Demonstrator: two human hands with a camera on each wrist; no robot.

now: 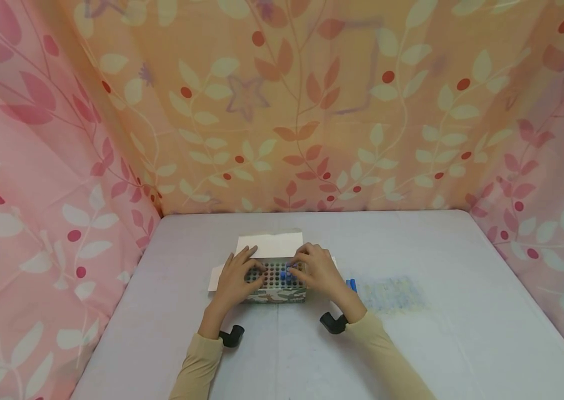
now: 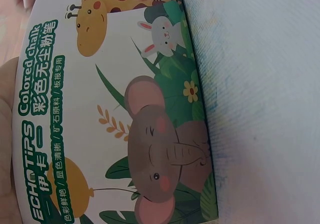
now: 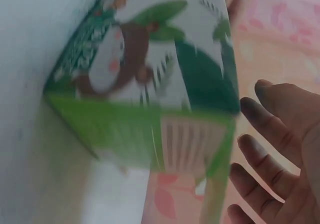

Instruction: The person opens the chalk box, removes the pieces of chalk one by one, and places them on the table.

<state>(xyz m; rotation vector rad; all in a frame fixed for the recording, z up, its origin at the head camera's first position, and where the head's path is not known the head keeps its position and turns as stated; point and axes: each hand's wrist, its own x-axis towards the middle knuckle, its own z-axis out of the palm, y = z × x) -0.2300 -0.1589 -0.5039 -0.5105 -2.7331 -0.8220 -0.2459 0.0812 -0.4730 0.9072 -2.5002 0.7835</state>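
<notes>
A box of colored chalk (image 1: 274,296) lies on the table with its flap up, and rows of chalk ends fill its top. Blue chalk sticks (image 1: 283,275) show near the right end of the rows. Over the left end, my left hand (image 1: 236,279) has its thumb and index finger apart, at the chalk tops. My right hand (image 1: 321,272) hovers at the right end, thumb and fingertips close to the blue chalk. Seen from the right wrist, its fingers (image 3: 267,154) are loosely bent beside the box's edge, with nothing visible in them. Animal drawings cover the box's side (image 2: 115,29).
Blue sticks (image 1: 351,285) lie on the table right of the box, partly behind the right wrist. A blue and yellow smudge (image 1: 394,294) marks the white tabletop (image 1: 462,333) farther right. Patterned curtains (image 1: 282,139) stand at the back and both sides.
</notes>
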